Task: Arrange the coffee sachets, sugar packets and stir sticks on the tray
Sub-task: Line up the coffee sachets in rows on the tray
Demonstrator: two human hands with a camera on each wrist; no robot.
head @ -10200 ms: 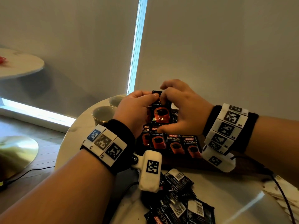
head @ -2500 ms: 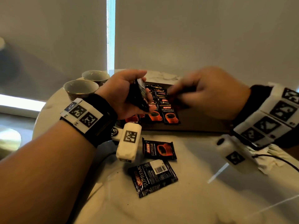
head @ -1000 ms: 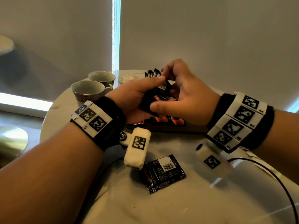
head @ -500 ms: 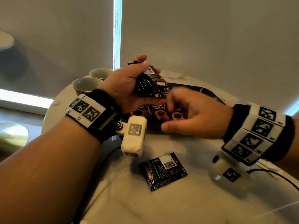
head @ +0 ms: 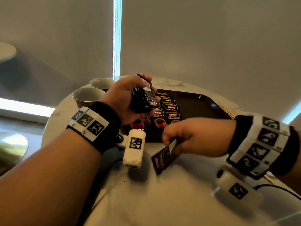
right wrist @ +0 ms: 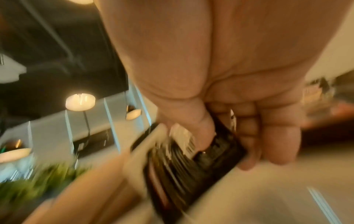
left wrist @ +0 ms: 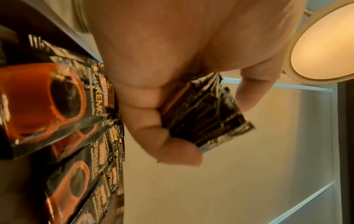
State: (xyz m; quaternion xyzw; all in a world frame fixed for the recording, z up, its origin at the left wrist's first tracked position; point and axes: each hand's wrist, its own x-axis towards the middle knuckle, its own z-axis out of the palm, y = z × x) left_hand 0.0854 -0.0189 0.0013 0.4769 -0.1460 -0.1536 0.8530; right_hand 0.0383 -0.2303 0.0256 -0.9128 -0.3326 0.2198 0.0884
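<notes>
My left hand point(head: 130, 97) holds a bunch of black coffee sachets point(head: 145, 100) above the left end of the dark tray point(head: 198, 105); the same bunch point(left wrist: 206, 112) shows between its curled fingers in the left wrist view. Rows of black sachets with orange cups point(head: 166, 115) lie overlapping on the tray's left part. My right hand point(head: 192, 137) hovers in front of the tray's near edge and pinches a single black sachet point(head: 164, 157), tilted just above the marble table. In the blurred right wrist view the thumb and fingers clamp that sachet point(right wrist: 184, 163).
Two empty cups point(head: 88, 95) point(head: 101, 82) stand at the table's back left. The round marble table point(head: 171, 193) carries a black cable point(head: 280, 188) at the right. White packets point(head: 229, 110) lie past the tray's right end.
My right hand has come back from the tray to the table in front of it and picked up the loose sachet that lay there. The left hand keeps holding its bunch.
</notes>
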